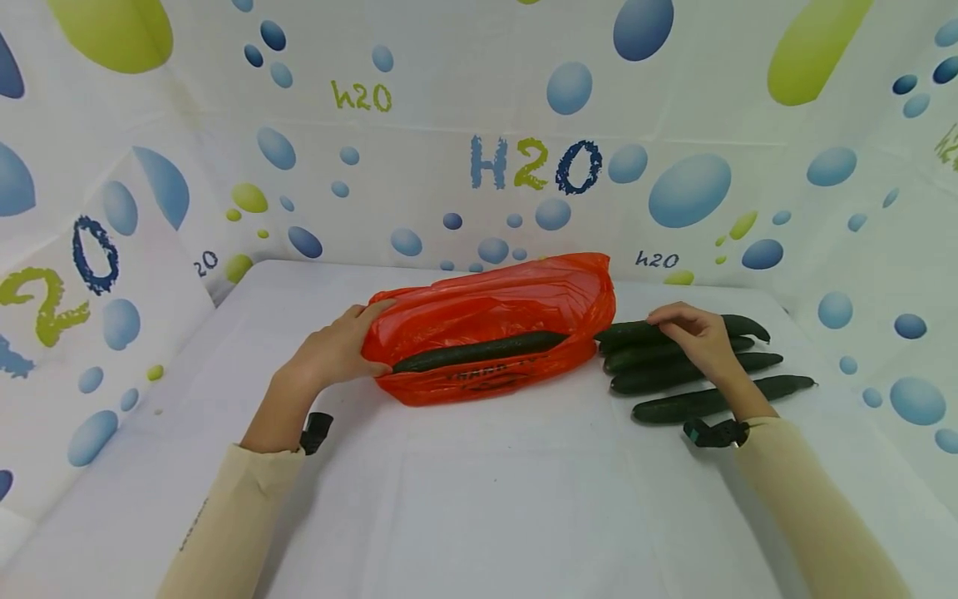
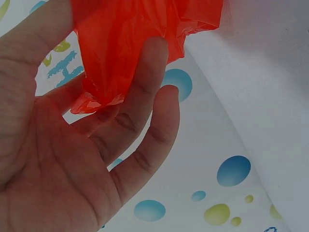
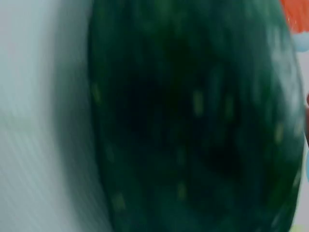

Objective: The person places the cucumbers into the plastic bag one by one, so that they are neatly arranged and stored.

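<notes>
A red plastic bag (image 1: 479, 299) lies on the table with one dark green cucumber (image 1: 479, 351) in its open mouth. My left hand (image 1: 333, 345) holds the bag's left end, thumb at the near edge by the cucumber's tip. In the left wrist view, red plastic (image 2: 116, 48) hangs between the fingers of the left hand (image 2: 72, 154). At the right, my right hand (image 1: 699, 337) grips the rearmost cucumber (image 1: 632, 333) of a group, with thumb and fingers about it. The right wrist view is mostly filled by a blurred cucumber (image 3: 193, 116); a sliver of finger shows at its right edge.
Two more cucumbers (image 1: 651, 380) lie close together beside the gripped one. Nearest me lies a separate cucumber (image 1: 674, 408), below the right wrist. A white cloth (image 1: 479, 499) covers the table, and a printed curtain (image 1: 449, 108) rises behind and at the sides.
</notes>
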`<state>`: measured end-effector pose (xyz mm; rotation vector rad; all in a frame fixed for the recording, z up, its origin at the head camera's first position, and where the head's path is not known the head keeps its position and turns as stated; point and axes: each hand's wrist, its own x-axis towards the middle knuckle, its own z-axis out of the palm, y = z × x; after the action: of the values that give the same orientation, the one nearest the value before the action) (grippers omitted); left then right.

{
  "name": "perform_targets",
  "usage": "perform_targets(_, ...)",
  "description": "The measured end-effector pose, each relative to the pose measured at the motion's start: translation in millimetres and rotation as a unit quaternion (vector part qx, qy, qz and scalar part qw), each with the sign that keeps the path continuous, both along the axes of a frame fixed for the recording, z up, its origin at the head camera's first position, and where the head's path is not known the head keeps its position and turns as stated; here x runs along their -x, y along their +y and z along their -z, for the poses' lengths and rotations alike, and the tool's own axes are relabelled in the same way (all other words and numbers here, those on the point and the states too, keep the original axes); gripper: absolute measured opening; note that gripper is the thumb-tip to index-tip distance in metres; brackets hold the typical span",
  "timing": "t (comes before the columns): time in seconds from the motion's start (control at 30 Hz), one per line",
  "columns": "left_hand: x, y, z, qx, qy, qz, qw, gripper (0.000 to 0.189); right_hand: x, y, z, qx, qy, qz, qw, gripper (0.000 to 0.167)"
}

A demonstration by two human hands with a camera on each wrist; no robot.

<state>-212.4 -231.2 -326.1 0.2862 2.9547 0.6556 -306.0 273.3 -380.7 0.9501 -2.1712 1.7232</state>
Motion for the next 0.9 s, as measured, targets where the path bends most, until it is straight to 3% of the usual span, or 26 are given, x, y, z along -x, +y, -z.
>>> perform_targets(0.17,-0.1,-0.3,0.9,-0.003,0.000,-0.002,1.0000,0.089,4.2,8.2,0.8,-0.057,-0.013,0.084,0.9947,0.018)
perform_targets(0.3,-0.7,0.1,1.3,-0.004,0.002,0.001,1.0000,0.088,7.1,11.9,0.4,-0.170,-0.075,0.157,0.9701,0.032)
perform_targets(0.4,-1.1,-0.2,0.9,-0.002,0.005,0.000,1.0000,0.087,11.4,10.7,-2.2,-0.252,-0.103,0.151,0.9504,0.044)
perform_targets(0.53,-0.4,0.0,2.0,0.000,0.004,0.001,1.0000,0.088,16.4,9.8,-4.7,-0.350,-0.073,0.126,0.9253,0.053)
perform_targets(0.63,0.0,-0.1,2.4,0.004,0.005,0.002,1.0000,0.088,19.4,10.8,-4.2,-0.391,-0.048,0.123,0.9108,0.055)
perform_targets(0.73,0.2,0.0,2.3,0.008,0.009,0.005,0.9999,0.088,20.8,13.2,-1.7,-0.387,-0.034,0.121,0.9136,0.053)
perform_targets(0.9,-0.5,0.5,0.6,0.009,0.009,0.002,0.9999,0.089,19.8,15.3,5.8,-0.339,0.010,0.123,0.9327,0.043)
